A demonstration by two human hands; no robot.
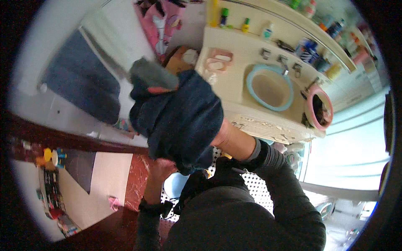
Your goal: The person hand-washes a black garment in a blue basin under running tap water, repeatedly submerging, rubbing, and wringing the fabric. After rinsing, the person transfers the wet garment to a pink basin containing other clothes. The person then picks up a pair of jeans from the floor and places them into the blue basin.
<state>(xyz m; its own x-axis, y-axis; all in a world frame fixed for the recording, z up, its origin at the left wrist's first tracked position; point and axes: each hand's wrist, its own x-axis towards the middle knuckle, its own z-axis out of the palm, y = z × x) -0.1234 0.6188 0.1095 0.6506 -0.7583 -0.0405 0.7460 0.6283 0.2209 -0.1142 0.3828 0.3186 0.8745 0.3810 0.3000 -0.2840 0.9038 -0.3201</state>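
A bunched dark blue cloth point(176, 119), seemingly a garment, is held up in front of me. One end of it is grey point(154, 75), with a small orange-red patch beside the grey. My right hand point(220, 135) reaches into the cloth from the right, and its fingers are hidden in the folds. At the lower left edge, my left hand point(162, 169) holds the cloth from below, with its fingertips covered. Dark bands circle both wrists.
Ahead right is a cream washbasin counter point(232, 84) with a blue-rimmed basin point(292, 91), a pink-rimmed tub point(329, 109) and a pink soap dish point(216, 64). Bottles line the ledge point(254, 34). A dark towel point(81, 75) hangs left. Below are a doorway sill point(136, 182) and a light blue round object point(176, 185).
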